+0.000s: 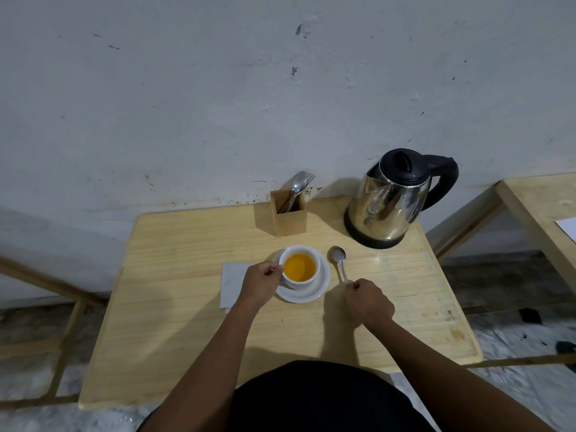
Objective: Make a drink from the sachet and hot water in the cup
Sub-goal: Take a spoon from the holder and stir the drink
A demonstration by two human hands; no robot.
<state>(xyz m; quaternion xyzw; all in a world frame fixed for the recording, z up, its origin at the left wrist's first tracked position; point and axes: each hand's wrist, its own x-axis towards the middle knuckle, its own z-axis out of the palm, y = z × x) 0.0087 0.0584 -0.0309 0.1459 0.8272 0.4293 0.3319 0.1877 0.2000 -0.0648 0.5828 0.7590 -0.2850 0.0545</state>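
A white cup (312, 259) holding orange liquid stands on a white saucer (311, 295) near the middle of the wooden table (187, 307). My left hand (261, 280) is closed on the cup's left side, where the handle is hidden under my fingers. My right hand (367, 302) grips the handle end of a metal spoon (338, 258); the spoon's bowl rests on the table just right of the saucer. A white paper, possibly the sachet (232, 283), lies flat left of the saucer, partly under my left hand.
A steel electric kettle (389, 201) with a black lid and handle stands at the back right. A wooden holder (288, 215) with cutlery sits at the back centre against the wall. Another wooden table (542, 207) is to the right.
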